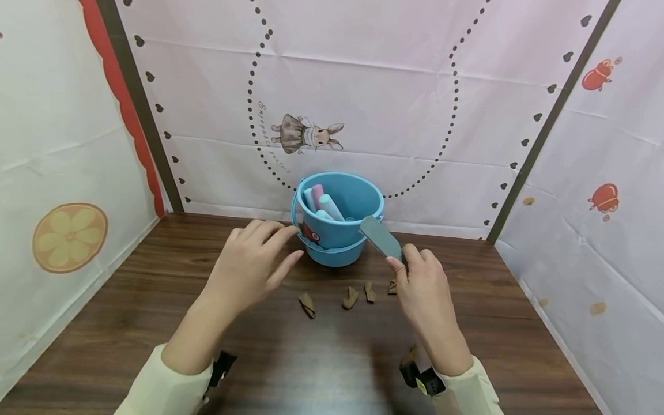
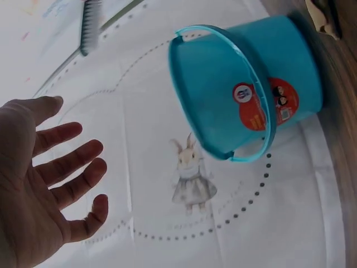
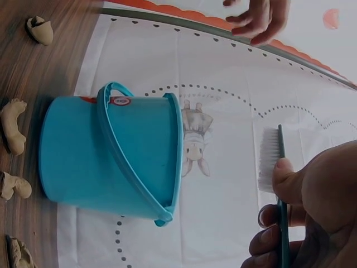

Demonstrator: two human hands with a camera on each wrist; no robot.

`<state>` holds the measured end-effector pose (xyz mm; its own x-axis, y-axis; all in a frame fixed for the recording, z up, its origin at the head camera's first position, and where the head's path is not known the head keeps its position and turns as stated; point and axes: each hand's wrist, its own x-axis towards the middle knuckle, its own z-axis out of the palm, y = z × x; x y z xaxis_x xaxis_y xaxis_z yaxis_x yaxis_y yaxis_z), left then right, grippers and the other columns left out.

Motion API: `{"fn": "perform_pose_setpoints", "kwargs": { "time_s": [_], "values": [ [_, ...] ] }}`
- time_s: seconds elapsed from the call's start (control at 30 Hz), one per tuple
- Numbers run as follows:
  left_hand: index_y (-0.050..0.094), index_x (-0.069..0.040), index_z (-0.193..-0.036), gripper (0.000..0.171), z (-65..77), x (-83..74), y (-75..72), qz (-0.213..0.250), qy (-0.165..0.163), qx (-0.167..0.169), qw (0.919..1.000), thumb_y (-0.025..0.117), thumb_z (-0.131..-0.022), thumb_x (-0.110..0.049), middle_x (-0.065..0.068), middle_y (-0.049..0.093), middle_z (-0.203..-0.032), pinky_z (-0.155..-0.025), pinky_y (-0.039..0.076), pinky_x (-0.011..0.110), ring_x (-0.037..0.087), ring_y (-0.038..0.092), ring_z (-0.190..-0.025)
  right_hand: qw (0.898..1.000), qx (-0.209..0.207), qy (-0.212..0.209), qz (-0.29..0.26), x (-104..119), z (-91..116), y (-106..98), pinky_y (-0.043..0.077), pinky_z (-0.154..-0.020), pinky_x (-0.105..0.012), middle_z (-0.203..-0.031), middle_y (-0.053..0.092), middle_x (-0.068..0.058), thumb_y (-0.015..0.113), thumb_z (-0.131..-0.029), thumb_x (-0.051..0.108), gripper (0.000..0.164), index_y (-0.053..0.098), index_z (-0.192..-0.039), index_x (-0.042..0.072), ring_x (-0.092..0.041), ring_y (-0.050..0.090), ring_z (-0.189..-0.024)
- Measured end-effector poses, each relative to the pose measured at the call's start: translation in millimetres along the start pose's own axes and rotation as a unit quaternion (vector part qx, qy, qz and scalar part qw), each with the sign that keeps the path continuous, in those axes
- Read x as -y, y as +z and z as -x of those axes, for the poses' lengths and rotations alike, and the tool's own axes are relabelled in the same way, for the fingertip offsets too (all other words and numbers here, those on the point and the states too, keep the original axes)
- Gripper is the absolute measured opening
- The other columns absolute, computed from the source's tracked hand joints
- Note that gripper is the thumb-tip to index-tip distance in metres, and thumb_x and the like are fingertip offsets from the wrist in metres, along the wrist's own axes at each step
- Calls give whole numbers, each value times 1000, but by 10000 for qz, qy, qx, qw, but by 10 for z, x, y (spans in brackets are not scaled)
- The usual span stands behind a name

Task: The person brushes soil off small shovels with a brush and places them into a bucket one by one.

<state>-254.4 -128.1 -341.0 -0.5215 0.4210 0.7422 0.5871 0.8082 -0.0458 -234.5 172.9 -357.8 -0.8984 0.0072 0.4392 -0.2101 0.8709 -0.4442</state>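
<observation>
A blue bucket (image 1: 334, 233) with a hinged handle stands against the back wall. Inside its rim are chalk-like sticks, pale blue (image 1: 331, 207) and pink (image 1: 317, 196). My right hand (image 1: 425, 288) grips a teal brush (image 1: 381, 237) by its handle, thumb along the back. Its white bristles (image 3: 270, 159) show in the right wrist view, and the brush is up beside the bucket's right rim. To the left of the bucket, my left hand (image 1: 251, 259) hovers with loosely bent, spread fingers. In the left wrist view that hand (image 2: 50, 178) holds nothing and is apart from the bucket (image 2: 251, 89).
Several brown curled scraps (image 1: 350, 298) lie in a row on the dark wooden table (image 1: 332, 357) in front of the bucket. Printed white cloth covers the back wall (image 1: 353, 86) and both sides. A rabbit picture (image 1: 306, 135) is above the bucket.
</observation>
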Motion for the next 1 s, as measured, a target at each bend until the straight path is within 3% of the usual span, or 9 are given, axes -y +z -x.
{"fn": "perform_pose_setpoints", "kwargs": {
  "time_s": [0.17,0.3,0.4,0.53,0.63,0.77,0.87,1.0],
  "values": [
    [67,-12,-123,40,87,7,-75,136,-186,156,9996,72,-93,-38,9,68,-113,-77,51,51,32,62,-108,9999,64,59,86,-4,25,-6,37,-59,-35,-78,43,-9,54,-104,37,30,54,-95,8,-24,43,-67],
    [68,-11,-121,39,135,53,-123,96,-316,238,9992,73,-92,-36,9,69,-111,-74,51,51,32,62,-106,9991,356,106,202,12,16,16,41,-57,-35,-79,46,-10,50,-106,33,31,54,-100,3,-23,47,-64],
    [68,-10,-120,39,162,61,-131,89,-327,277,9990,73,-92,-36,9,69,-110,-71,51,51,31,63,-104,9952,692,53,695,-45,52,92,41,-48,-34,-71,50,-9,50,-108,27,30,52,-100,-2,-21,50,-54],
    [69,-11,-119,35,180,23,-109,47,-401,542,9977,70,-94,-36,7,69,-110,-72,51,51,30,63,-104,9788,1108,-130,1717,-222,206,299,39,-40,-35,-57,46,-8,52,-106,22,30,51,-87,0,-22,49,-43],
    [70,-13,-119,31,190,-14,-90,-10,-448,826,9956,68,-97,-35,6,69,-110,-73,50,50,29,63,-104,9655,1273,-189,2263,-320,327,474,44,-45,-42,-53,44,-7,53,-104,23,38,50,-71,5,-25,48,-43],
    [70,-14,-118,29,191,-50,-56,-69,-441,1022,9938,66,-98,-35,5,69,-108,-72,49,48,28,62,-102,9533,1685,4,2506,-362,433,674,43,-59,-50,-54,44,-7,52,-102,22,45,45,-59,13,-27,47,-50],
    [70,-15,-117,28,194,-60,-34,-75,-471,1091,9929,67,-98,-35,4,69,-107,-72,49,48,27,62,-101,9467,1951,197,2556,-359,458,787,41,-67,-54,-57,46,-9,53,-102,24,45,48,-58,13,-28,47,-57],
    [70,-14,-117,28,204,-58,14,-41,-507,1158,9920,69,-97,-34,4,68,-107,-72,49,47,27,62,-101,9437,1928,172,2683,-366,462,876,43,-72,-58,-58,47,-10,62,-99,34,46,52,-60,12,-30,49,-59]
  ]
}}
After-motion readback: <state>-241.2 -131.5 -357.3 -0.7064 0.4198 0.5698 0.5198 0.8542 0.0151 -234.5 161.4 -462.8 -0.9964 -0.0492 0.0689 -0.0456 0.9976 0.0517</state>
